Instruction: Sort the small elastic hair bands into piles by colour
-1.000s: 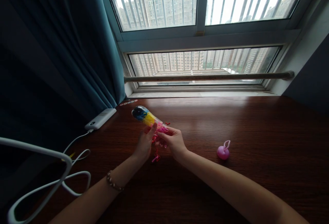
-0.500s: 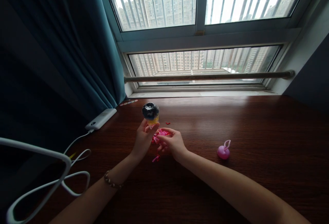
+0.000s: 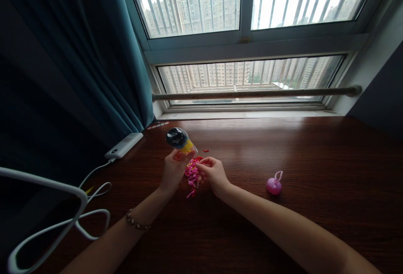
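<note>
Pink and red bands [image 3: 191, 175] lie in a loose pile on the dark wooden bench [image 3: 248, 228]; this portion of the contents is out. One red band [image 3: 205, 150] lies apart from the pile, at its 1 o'clock.

Bottle [image 3: 178, 138]: clear, tilted, held just off the pile at 11 o'clock. Its rounded end points to 10 o'clock, its clear narrow end to 4 o'clock, toward the pile. Black and yellow contents are visible inside, so the unloading is judged partial: pink and red largely out, black and yellow left. Whether pink ones are left behind the thumb cannot be determined.

Left hand [image 3: 174, 168]: at the pile's 10 o'clock, fingers closed around the narrow part of the bottle.

Right hand [image 3: 215, 176]: at 3 o'clock, at the edge of the pile, thumb and forefinger narrowly spaced. Whether they grip a band cannot be told.

Pink ball [image 3: 273, 186]: looped at the top, off the bottle, well apart from the pile at 3 o'clock. It is possibly the bottle's stopper; if so, closing is not yet done.
</note>
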Demonstrator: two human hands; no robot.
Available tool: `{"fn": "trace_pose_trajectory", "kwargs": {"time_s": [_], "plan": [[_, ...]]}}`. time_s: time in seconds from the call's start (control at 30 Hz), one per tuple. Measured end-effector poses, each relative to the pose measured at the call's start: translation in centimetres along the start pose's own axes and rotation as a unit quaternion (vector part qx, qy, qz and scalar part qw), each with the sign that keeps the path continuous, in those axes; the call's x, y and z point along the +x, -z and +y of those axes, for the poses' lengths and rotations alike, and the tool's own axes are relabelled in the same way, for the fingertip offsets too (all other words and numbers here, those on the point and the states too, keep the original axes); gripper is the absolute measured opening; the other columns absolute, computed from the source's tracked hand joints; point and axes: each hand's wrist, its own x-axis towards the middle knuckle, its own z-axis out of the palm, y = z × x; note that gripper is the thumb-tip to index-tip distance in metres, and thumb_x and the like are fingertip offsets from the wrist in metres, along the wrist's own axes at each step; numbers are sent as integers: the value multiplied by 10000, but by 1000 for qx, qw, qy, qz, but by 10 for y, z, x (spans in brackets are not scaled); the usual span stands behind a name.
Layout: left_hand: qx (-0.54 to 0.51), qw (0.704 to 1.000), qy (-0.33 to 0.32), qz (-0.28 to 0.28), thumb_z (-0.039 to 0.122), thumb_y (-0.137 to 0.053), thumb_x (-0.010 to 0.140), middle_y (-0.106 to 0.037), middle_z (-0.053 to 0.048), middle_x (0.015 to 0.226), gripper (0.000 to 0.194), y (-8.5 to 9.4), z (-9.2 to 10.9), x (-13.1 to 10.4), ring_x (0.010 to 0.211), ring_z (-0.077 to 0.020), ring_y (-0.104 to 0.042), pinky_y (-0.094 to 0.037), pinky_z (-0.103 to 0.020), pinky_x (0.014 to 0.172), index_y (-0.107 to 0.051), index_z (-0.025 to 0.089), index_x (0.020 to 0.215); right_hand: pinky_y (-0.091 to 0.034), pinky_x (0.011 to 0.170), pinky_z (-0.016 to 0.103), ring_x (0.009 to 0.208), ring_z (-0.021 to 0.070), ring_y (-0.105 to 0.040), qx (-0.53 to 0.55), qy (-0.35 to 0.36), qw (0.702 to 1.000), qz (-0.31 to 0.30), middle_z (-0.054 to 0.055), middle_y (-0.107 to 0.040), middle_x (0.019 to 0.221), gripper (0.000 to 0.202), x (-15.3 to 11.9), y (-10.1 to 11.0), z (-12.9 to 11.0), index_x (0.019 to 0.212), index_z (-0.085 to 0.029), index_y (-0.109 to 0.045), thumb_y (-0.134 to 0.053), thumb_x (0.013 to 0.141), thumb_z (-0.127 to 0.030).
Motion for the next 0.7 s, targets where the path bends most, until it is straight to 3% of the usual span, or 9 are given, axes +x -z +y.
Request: {"fn": "trace_pose_trajectory", "kwargs": {"time_s": [0.13,0.23,0.33,0.47,0.57,0.7], "plan": [[-24,999,30,5,378,-694,623,-668,-60,761,355,-1,4,0,749,-202,-615,-458,-310,726,-636,112,850,-383,340,174,388,99,-525,22,5,1000,8,-30,-594,528,405,1,0,0,774,-162,-490,-754,533,-351],[-108,988,103,-30,415,-682,631,-676,-87,818,408,0,9,1,792,-211,-627,-465,-321,750,-627,105,891,-417,402,177,427,76,-527,87,3,996,-23,-17,-611,605,388,1,0,-1,866,-155,-546,-742,570,-313],[-195,959,193,-68,432,-660,658,-670,-109,877,424,0,12,1,833,-215,-629,-491,-322,731,-613,112,931,-426,431,175,425,52,-509,134,-9,987,-89,-6,-633,685,479,-3,-1,-4,1040,-179,-536,-719,610,-287],[-230,922,282,-136,487,-596,699,-657,-128,927,438,-5,14,-6,796,-232,-637,-529,-299,588,-619,131,954,-421,403,177,390,52,-500,104,-35,971,-213,8,-660,775,560,-11,-5,-14,1173,-236,-408,-663,681,-319],[-205,920,285,-173,506,-573,708,-662,-137,884,448,-9,16,-14,674,-228,-643,-503,-270,444,-620,138,959,-415,383,166,358,40,-471,79,-32,965,-249,7,-661,767,560,-16,-8,-21,1167,-218,-386,-653,691,-343],[-173,934,266,-165,481,-595,701,-663,-106,699,400,-11,18,-19,479,-176,-604,-453,-232,352,-618,125,883,-407,353,164,316,31,-425,53,-43,957,-282,-18,-650,723,620,-18,-8,-23,1202,-239,-321,-655,691,-345]]}}
